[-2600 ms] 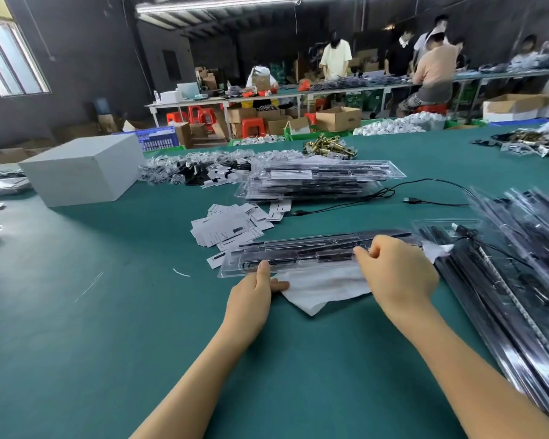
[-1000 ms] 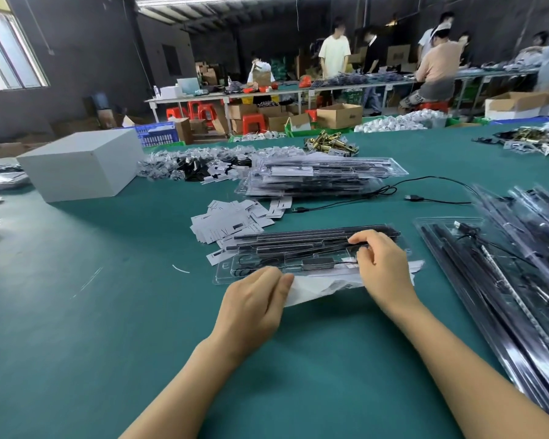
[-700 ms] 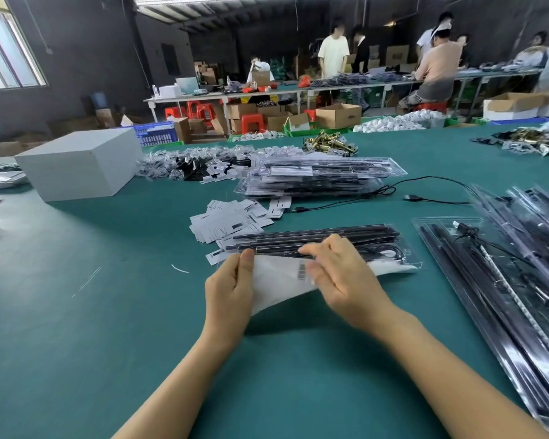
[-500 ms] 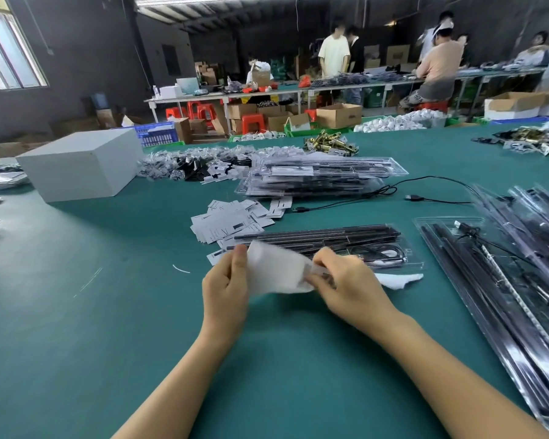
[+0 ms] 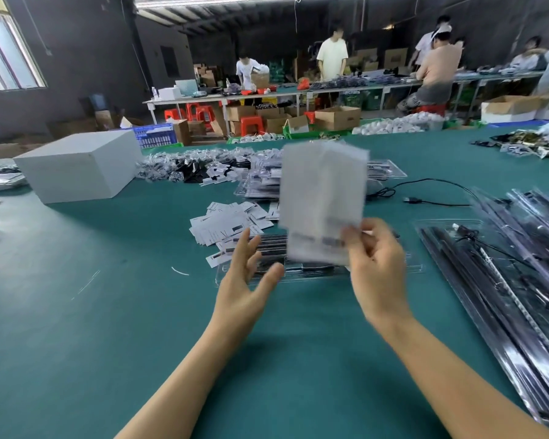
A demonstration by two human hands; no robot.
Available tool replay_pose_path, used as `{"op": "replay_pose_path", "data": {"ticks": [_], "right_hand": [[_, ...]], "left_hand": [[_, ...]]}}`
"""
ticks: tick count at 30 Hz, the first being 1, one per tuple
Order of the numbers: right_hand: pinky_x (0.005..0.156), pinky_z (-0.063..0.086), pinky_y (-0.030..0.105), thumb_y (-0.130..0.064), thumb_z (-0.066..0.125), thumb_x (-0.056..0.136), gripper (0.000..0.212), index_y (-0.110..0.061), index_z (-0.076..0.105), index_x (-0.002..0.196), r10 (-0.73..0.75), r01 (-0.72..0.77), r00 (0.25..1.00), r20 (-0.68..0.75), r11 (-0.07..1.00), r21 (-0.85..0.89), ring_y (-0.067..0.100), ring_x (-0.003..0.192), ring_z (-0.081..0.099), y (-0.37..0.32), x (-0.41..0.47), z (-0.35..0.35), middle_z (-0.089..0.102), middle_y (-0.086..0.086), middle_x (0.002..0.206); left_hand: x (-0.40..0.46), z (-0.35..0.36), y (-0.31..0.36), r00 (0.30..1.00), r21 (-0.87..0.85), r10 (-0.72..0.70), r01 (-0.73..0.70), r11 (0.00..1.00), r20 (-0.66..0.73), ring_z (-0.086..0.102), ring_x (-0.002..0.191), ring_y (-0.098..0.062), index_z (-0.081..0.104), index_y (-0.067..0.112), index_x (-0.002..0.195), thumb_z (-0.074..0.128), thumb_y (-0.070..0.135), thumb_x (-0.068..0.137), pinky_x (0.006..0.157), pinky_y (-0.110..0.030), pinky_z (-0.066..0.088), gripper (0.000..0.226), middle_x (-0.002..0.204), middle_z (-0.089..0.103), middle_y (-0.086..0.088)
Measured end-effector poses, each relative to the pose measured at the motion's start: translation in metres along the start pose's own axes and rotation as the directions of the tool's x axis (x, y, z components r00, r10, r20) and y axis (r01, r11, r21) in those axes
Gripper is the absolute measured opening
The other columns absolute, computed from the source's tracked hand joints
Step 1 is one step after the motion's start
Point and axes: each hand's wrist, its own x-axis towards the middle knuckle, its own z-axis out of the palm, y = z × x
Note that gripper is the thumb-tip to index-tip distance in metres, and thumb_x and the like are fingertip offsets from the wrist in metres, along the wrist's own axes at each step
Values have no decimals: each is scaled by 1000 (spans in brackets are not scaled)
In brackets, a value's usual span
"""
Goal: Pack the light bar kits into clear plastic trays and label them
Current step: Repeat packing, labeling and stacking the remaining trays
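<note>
My right hand (image 5: 376, 267) pinches the lower edge of a white label sheet (image 5: 322, 204) and holds it upright above the table; the sheet is motion-blurred. My left hand (image 5: 246, 286) hovers open beside it, fingers spread, holding nothing. Behind both hands a clear plastic tray (image 5: 301, 267) with black light bars and a cable lies flat on the green table (image 5: 108, 327). A heap of small white labels (image 5: 225, 224) lies just left of and behind the tray.
A stack of packed clear trays (image 5: 260, 185) sits further back. More light bar trays (image 5: 514, 280) fan out along the right. A white box (image 5: 80, 167) stands at left, a black cable (image 5: 425, 191) at right. People work at distant tables.
My right hand has lifted the white sheet from table level up into the air. My left hand has let go of it and opened.
</note>
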Motion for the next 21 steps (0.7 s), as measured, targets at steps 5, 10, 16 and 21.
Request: {"op": "replay_pose_path", "data": {"ticks": [5,10,16,21], "right_hand": [[67,49,27,-22,65,91,14,-9,61,86,301,-293,934,191,954,-71,11,66,62,25,-8,6,70,5,72],[70,44,34,-23,66,89,19,-5,60,85,427,-415,875,228,904,-98,20,68,57,38,-6,3,69,17,76],[55,40,16,-32,65,89,29,-9,57,73,421,-417,871,253,906,-75,6,55,53,39,-8,6,64,0,62],[67,42,13,-56,61,80,45,-18,55,104,401,-402,887,230,915,-45,-2,72,59,35,-8,5,66,-5,81]], "left_hand": [[-3,3,-5,991,42,-9,3,999,135,51,120,7,12,58,142,76,21,80,101,-20,43,96,130,49,33],[2,-2,-3,991,-6,-131,131,991,30,67,98,-5,43,20,141,64,3,89,88,-19,51,59,111,68,22],[2,-7,-1,953,-143,-280,294,945,113,71,91,-26,56,26,123,65,3,87,81,-34,58,43,96,74,-11],[3,-3,-6,959,-104,-280,283,953,42,70,92,-28,68,8,99,62,3,90,83,-40,57,12,94,74,-10]]}}
